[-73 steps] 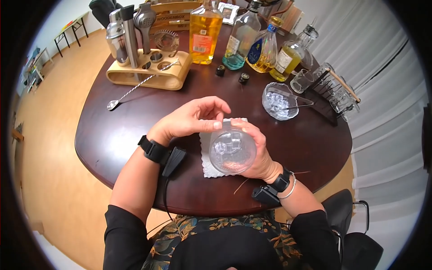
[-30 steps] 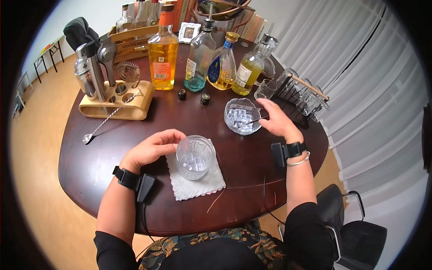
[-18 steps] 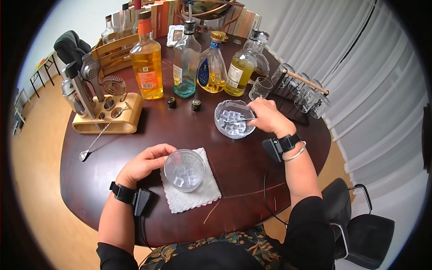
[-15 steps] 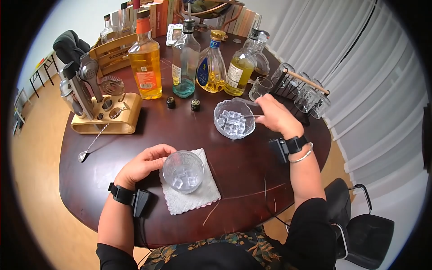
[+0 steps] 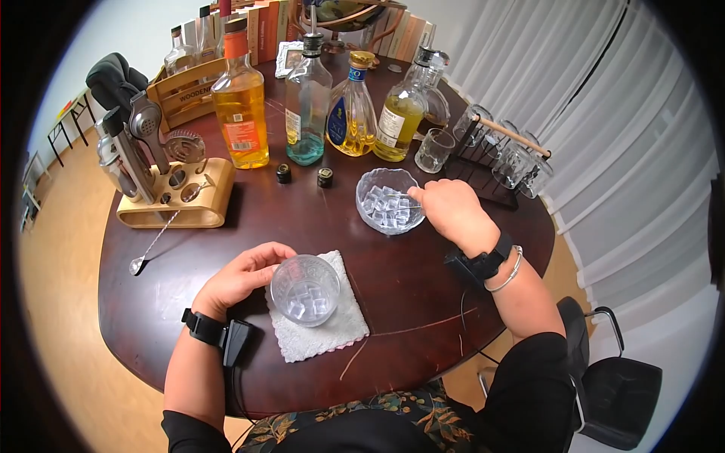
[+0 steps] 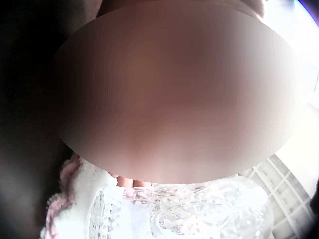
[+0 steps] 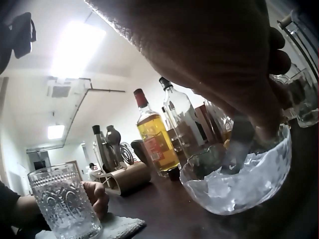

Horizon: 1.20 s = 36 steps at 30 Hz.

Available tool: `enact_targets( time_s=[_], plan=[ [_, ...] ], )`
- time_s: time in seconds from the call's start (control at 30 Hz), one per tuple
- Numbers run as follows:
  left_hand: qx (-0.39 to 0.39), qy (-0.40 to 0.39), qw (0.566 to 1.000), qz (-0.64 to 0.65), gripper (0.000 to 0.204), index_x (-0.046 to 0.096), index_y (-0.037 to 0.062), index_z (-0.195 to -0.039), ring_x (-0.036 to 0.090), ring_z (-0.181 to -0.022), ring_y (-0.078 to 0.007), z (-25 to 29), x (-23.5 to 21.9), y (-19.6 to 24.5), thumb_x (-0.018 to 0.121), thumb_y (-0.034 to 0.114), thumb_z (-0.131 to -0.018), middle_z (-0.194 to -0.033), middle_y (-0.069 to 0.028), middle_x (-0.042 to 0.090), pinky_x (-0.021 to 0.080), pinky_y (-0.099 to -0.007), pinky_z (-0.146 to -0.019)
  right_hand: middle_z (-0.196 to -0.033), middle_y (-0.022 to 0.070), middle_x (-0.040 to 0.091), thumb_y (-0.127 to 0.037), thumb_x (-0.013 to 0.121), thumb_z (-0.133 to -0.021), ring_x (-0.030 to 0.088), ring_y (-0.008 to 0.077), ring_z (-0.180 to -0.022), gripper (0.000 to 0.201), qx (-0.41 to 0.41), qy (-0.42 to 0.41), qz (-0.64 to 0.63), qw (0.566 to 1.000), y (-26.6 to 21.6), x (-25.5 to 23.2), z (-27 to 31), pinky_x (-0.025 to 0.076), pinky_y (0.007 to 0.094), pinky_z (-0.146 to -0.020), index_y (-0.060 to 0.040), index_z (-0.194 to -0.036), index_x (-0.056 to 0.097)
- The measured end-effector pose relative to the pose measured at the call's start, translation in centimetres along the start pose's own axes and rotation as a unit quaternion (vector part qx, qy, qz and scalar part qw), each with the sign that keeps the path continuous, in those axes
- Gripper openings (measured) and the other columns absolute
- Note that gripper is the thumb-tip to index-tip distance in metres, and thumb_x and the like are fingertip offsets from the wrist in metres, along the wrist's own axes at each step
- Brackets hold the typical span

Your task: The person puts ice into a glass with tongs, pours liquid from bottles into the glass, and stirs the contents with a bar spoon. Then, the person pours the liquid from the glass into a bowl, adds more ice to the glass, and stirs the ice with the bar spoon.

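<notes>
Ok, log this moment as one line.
Right hand: grips metal tongs in clear glass bowl of ice cubes | left hand: holds clear patterned glass with ice inside | glass: upright on white textured cloth

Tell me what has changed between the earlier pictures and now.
The right hand let go of the glass, moved forward and rightward to the ice bowl, and took hold of the tongs that lay across it. The glass, first in that hand, now stands on the cloth, the left hand at its side. The bottles and wooden stand stayed put.
</notes>
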<state>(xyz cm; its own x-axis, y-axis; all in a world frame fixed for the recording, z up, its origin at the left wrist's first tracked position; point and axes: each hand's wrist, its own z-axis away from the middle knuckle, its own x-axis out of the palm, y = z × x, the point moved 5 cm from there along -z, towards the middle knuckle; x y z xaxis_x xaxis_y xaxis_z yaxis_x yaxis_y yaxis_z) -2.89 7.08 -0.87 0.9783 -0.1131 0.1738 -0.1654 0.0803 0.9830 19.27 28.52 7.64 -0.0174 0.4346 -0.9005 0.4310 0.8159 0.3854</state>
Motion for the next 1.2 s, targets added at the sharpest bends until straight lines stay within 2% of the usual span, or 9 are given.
enact_targets(
  time_s=[0.23, 0.43, 0.53, 0.63, 0.93, 0.97, 1.07, 1.1, 1.2],
  plan=[
    [-0.002, 0.000, 1.000, -0.001, 0.033, 0.053, 0.0011, -0.121, 0.056, -0.105, -0.0114, -0.2, -0.2, -0.4, 0.059, 0.019, -0.093, -0.112, -0.0019, 0.060, 0.043, -0.0277, -0.096, -0.073, 0.0100, 0.062, -0.015, 0.057, -0.087, 0.064, 0.0295, -0.074, 0.014, 0.010, 0.002, -0.011, 1.000, 0.0, 0.1, 0.0, 0.050, 0.0407, -0.062, -0.0080, -0.096, 0.065],
    [0.000, -0.005, 1.000, 0.006, 0.032, 0.052, 0.0009, -0.121, 0.056, -0.105, -0.0114, -0.3, -0.2, -0.5, 0.057, 0.015, -0.093, -0.113, -0.0020, 0.060, 0.043, -0.0275, -0.096, -0.074, 0.0106, 0.063, -0.015, 0.066, -0.080, 0.065, 0.0299, -0.076, 0.015, -0.002, -0.021, -0.026, 0.999, -0.3, 0.3, -1.1, 0.051, 0.0417, -0.063, -0.0070, -0.093, 0.064],
    [-0.005, -0.005, 1.000, 0.007, 0.032, 0.052, 0.0008, -0.122, 0.056, -0.105, -0.0113, -0.4, -0.2, -0.6, 0.057, 0.014, -0.093, -0.113, -0.0021, 0.059, 0.043, -0.0276, -0.096, -0.078, 0.0121, 0.068, -0.008, 0.054, -0.084, 0.067, 0.0299, -0.077, 0.015, -0.006, 0.001, -0.034, 0.999, -0.5, 0.2, -1.1, 0.053, 0.0414, -0.064, -0.0062, -0.091, 0.067],
    [0.001, -0.004, 1.000, -0.002, 0.033, 0.052, 0.0008, -0.122, 0.056, -0.105, -0.0112, -0.3, -0.2, -0.4, 0.058, 0.015, -0.093, -0.113, -0.0020, 0.060, 0.043, -0.0277, -0.096, -0.073, 0.0125, 0.064, -0.017, 0.068, -0.079, 0.065, 0.0310, -0.076, 0.017, -0.001, -0.050, -0.041, 0.998, -0.3, 0.8, -1.2, 0.051, 0.0416, -0.065, -0.0076, -0.093, 0.064],
    [0.002, -0.014, 1.000, 0.000, 0.031, 0.053, 0.0010, -0.120, 0.056, -0.104, -0.0104, -0.4, -0.1, -0.4, 0.058, 0.015, -0.094, -0.112, -0.0013, 0.060, 0.043, -0.0270, -0.096, -0.085, 0.0129, 0.067, -0.020, 0.070, -0.079, 0.065, 0.0321, -0.084, 0.035, 0.074, -0.049, -0.096, 0.991, 1.9, -1.5, 0.0, 0.051, 0.0422, -0.072, -0.0139, -0.113, 0.066],
    [0.004, -0.016, 1.000, -0.002, 0.031, 0.053, 0.0011, -0.120, 0.056, -0.104, -0.0103, -0.4, -0.1, -0.3, 0.059, 0.015, -0.094, -0.112, -0.0013, 0.060, 0.043, -0.0271, -0.096, -0.084, 0.0116, 0.067, -0.020, 0.069, -0.079, 0.064, 0.0317, -0.083, 0.030, 0.070, -0.067, -0.085, 0.992, 1.7, -1.3, 0.3, 0.051, 0.0419, -0.071, -0.0139, -0.109, 0.067],
    [0.010, -0.018, 1.000, -0.005, 0.031, 0.053, 0.0011, -0.120, 0.055, -0.105, -0.0101, -0.4, -0.1, -0.1, 0.059, 0.015, -0.093, -0.112, -0.0014, 0.060, 0.043, -0.0271, -0.096, -0.082, 0.0101, 0.067, -0.021, 0.069, -0.080, 0.064, 0.0322, -0.082, 0.025, 0.107, 0.019, -0.089, 0.990, 1.5, -3.1, 0.5, 0.050, 0.0420, -0.069, -0.0131, -0.104, 0.066],
    [0.009, -0.019, 1.000, -0.006, 0.032, 0.053, 0.0011, -0.120, 0.055, -0.105, -0.0099, -0.5, -0.1, -0.1, 0.060, 0.015, -0.093, -0.112, -0.0016, 0.060, 0.043, -0.0271, -0.096, -0.081, 0.0090, 0.066, -0.021, 0.068, -0.080, 0.064, 0.0318, -0.081, 0.022, 0.119, 0.031, -0.045, 0.991, 1.5, -2.7, 0.7, 0.050, 0.0420, -0.068, -0.0135, -0.100, 0.064],
    [0.010, -0.033, 0.999, -0.012, 0.032, 0.053, 0.0011, -0.121, 0.056, -0.105, -0.0097, -0.6, -0.1, -0.2, 0.060, 0.016, -0.093, -0.112, -0.0020, 0.061, 0.043, -0.0273, -0.096, -0.080, 0.0101, 0.066, -0.020, 0.065, -0.082, 0.065, 0.0300, -0.081, 0.017, 0.110, -0.025, -0.005, 0.994, 1.1, 0.4, 1.6, 0.050, 0.0430, -0.068, -0.0135, -0.098, 0.065]
  ],
)
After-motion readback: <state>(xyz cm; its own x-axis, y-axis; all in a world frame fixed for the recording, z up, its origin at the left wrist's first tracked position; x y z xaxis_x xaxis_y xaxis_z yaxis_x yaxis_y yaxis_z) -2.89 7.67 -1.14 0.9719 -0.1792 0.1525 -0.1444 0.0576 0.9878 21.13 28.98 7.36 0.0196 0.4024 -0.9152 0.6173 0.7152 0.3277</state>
